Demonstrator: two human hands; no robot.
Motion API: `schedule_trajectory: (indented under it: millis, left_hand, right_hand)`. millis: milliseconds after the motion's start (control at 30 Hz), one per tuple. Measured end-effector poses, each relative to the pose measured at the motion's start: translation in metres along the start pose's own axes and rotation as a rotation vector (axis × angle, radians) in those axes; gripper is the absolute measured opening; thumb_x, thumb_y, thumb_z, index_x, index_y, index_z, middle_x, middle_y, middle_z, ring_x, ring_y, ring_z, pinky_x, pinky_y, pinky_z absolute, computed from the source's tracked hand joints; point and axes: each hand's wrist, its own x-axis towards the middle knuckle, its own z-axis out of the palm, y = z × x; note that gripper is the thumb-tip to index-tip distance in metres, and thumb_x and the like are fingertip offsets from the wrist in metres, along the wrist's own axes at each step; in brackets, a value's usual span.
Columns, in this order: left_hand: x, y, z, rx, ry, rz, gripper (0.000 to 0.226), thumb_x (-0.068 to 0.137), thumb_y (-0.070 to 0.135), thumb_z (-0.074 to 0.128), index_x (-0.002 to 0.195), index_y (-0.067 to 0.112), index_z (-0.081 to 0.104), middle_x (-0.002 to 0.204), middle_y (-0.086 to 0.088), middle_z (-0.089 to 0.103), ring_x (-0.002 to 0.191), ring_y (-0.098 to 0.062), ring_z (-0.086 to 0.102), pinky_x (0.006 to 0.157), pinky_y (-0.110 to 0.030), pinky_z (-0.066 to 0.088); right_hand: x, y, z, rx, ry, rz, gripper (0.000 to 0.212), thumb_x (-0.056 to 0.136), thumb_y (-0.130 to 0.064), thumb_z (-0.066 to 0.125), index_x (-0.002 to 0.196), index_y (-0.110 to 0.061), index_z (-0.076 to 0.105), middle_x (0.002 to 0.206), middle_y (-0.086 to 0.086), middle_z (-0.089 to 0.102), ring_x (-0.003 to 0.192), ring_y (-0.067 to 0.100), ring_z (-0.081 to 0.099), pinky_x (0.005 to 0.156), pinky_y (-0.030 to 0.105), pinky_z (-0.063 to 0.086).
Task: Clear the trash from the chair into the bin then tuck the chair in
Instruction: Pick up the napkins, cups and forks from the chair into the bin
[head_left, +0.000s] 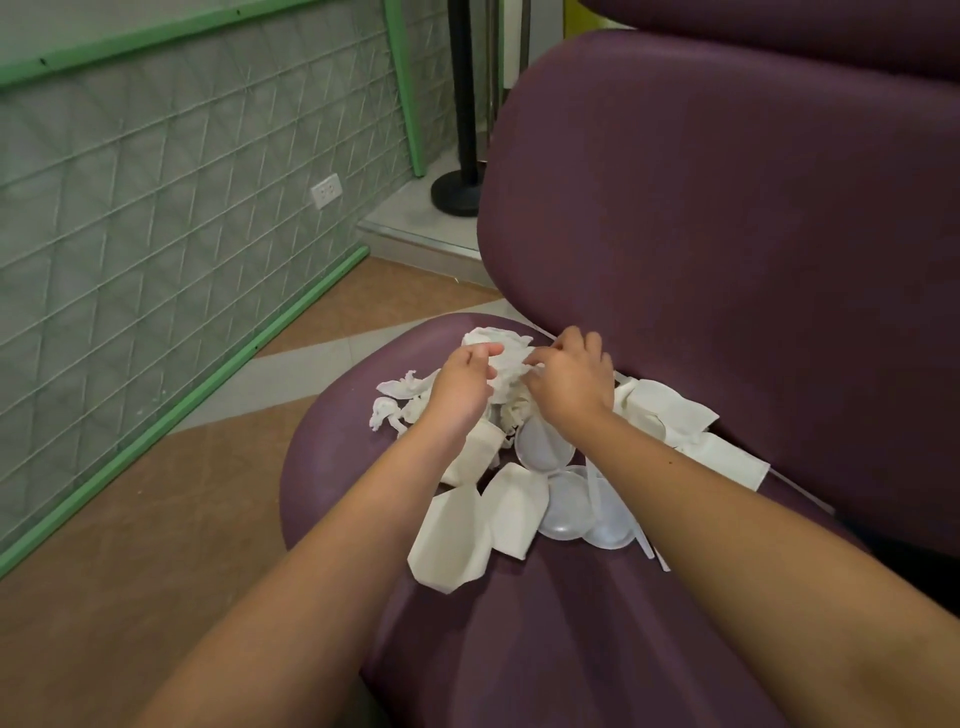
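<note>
White crumpled tissue (501, 358) between both hands, unlabelled.

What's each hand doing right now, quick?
Left hand: fingers curled round the crumpled white tissue wad on the purple chair seat.
Right hand: gripping the same wad.

Two bare forearms, no sleeves in view; left hand (457, 387) and right hand (571, 382) without gloves, rings, watch, wristbands
</note>
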Motion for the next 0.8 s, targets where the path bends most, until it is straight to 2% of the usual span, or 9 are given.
schedule_trajectory:
  millis: [133, 200, 300, 367, 467, 533, 633, 733, 800]
  left_hand:
    - [-0.005, 0.001, 0.003, -0.118, 0.005, 0.002, 0.027, 0.104, 0.023, 0.035, 0.123, 0.019, 0.053, 0.111, -0.002, 0.055, 0.095, -0.014, 0.057, 0.084, -0.033, 0.052]
    - [-0.009, 0.002, 0.006, -0.099, 0.022, 0.022, 0.029, 0.104, 0.029, 0.037, 0.13, 0.025, 0.049, 0.125, 0.0, 0.055, 0.107, -0.013, 0.055, 0.096, -0.036, 0.05]
    - [-0.018, 0.009, 0.017, -0.07, -0.015, 0.061, 0.04, 0.104, 0.035, 0.035, 0.144, 0.028, 0.037, 0.135, 0.007, 0.048, 0.125, -0.013, 0.048, 0.108, -0.036, 0.04]
    - [-0.024, 0.015, 0.03, -0.093, -0.041, 0.057, 0.041, 0.104, 0.036, 0.034, 0.145, 0.031, 0.035, 0.133, 0.003, 0.052, 0.124, -0.02, 0.052, 0.107, -0.042, 0.042]
    - [-0.031, 0.019, 0.043, -0.214, -0.082, -0.021, 0.039, 0.104, 0.035, 0.035, 0.142, 0.038, 0.038, 0.132, -0.005, 0.059, 0.118, -0.029, 0.059, 0.094, -0.043, 0.048]
    - [-0.039, 0.022, 0.044, -0.353, -0.191, -0.104, 0.037, 0.104, 0.037, 0.035, 0.14, 0.032, 0.044, 0.129, -0.009, 0.062, 0.113, -0.026, 0.063, 0.088, -0.037, 0.052]
    - [-0.053, 0.028, 0.046, -0.412, -0.393, -0.188, 0.058, 0.101, 0.056, 0.027, 0.13, 0.017, 0.058, 0.122, -0.013, 0.067, 0.112, -0.025, 0.065, 0.097, -0.04, 0.051]
    - [-0.065, 0.034, 0.049, -0.394, -0.347, -0.186, 0.059, 0.1, 0.059, 0.023, 0.12, 0.023, 0.064, 0.109, -0.003, 0.073, 0.1, -0.02, 0.07, 0.09, -0.038, 0.054]
    - [-0.066, 0.024, 0.052, -0.447, -0.264, -0.25, 0.042, 0.104, 0.045, 0.033, 0.117, 0.02, 0.064, 0.099, -0.001, 0.072, 0.084, -0.018, 0.071, 0.077, -0.035, 0.057]
  right_hand:
    - [-0.006, 0.002, -0.012, 0.291, 0.135, 0.073, 0.027, 0.093, -0.031, 0.051, 0.11, -0.019, 0.07, 0.116, 0.001, 0.058, 0.109, 0.023, 0.045, 0.091, 0.035, 0.038]
    - [-0.017, 0.001, -0.025, 0.542, 0.173, 0.134, 0.021, 0.091, -0.029, 0.053, 0.096, -0.017, 0.07, 0.106, -0.001, 0.062, 0.099, 0.019, 0.052, 0.083, 0.034, 0.043]
    - [-0.04, -0.002, -0.043, 0.917, 0.094, 0.17, 0.014, 0.09, -0.028, 0.058, 0.083, -0.017, 0.063, 0.082, -0.005, 0.061, 0.07, 0.009, 0.054, 0.067, 0.027, 0.042]
    - [-0.055, -0.002, -0.051, 1.125, -0.03, 0.152, 0.009, 0.087, -0.025, 0.062, 0.085, -0.016, 0.062, 0.08, -0.004, 0.063, 0.07, 0.009, 0.056, 0.069, 0.03, 0.046]
    - [-0.074, 0.004, -0.058, 1.34, -0.162, 0.148, 0.021, 0.086, -0.018, 0.066, 0.106, -0.013, 0.061, 0.1, 0.004, 0.071, 0.094, 0.02, 0.068, 0.086, 0.037, 0.053]
    - [-0.082, 0.008, -0.062, 1.348, -0.158, 0.175, 0.029, 0.088, -0.013, 0.069, 0.115, -0.014, 0.057, 0.107, 0.008, 0.071, 0.1, 0.022, 0.068, 0.086, 0.034, 0.056]
    - [-0.093, 0.017, -0.073, 1.358, -0.123, 0.245, 0.031, 0.087, -0.01, 0.07, 0.115, -0.013, 0.057, 0.104, 0.012, 0.072, 0.098, 0.027, 0.07, 0.083, 0.036, 0.057]
    - [-0.103, 0.032, -0.089, 1.562, -0.178, 0.311, 0.031, 0.089, -0.008, 0.065, 0.119, -0.008, 0.057, 0.109, 0.017, 0.071, 0.103, 0.035, 0.068, 0.09, 0.047, 0.054]
    - [-0.111, 0.045, -0.103, 1.754, -0.256, 0.301, 0.032, 0.092, -0.006, 0.059, 0.123, -0.007, 0.057, 0.116, 0.017, 0.069, 0.104, 0.033, 0.067, 0.091, 0.048, 0.052]
